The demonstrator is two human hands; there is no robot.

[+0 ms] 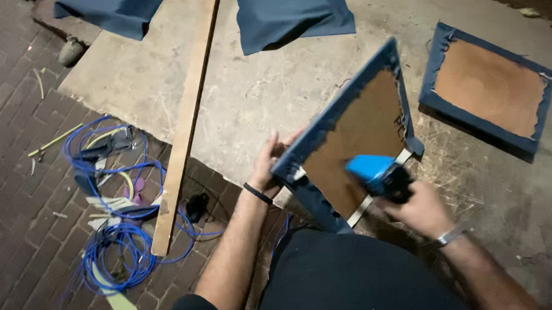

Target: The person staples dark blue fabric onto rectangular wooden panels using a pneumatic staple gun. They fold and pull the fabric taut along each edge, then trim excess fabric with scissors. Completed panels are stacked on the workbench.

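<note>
A square board panel [364, 133], brown at the back with dark blue fabric wrapped over its edges, is tilted up on a worn plywood work surface [255, 94]. My left hand [270, 164] grips its lower left edge, pinching the fabric there. My right hand [415, 208] holds a blue and black staple gun [377, 176], with the tool's nose against the panel's lower edge. I wear a black band on the left wrist and a metal bracelet on the right.
A second fabric-covered panel [491, 89] lies flat at the right. A long wooden plank [186, 124] leans across the plywood. Blue cushions [289, 17] sit at the top. A coiled blue hose [117, 246] and scraps lie on the brick floor [14, 201].
</note>
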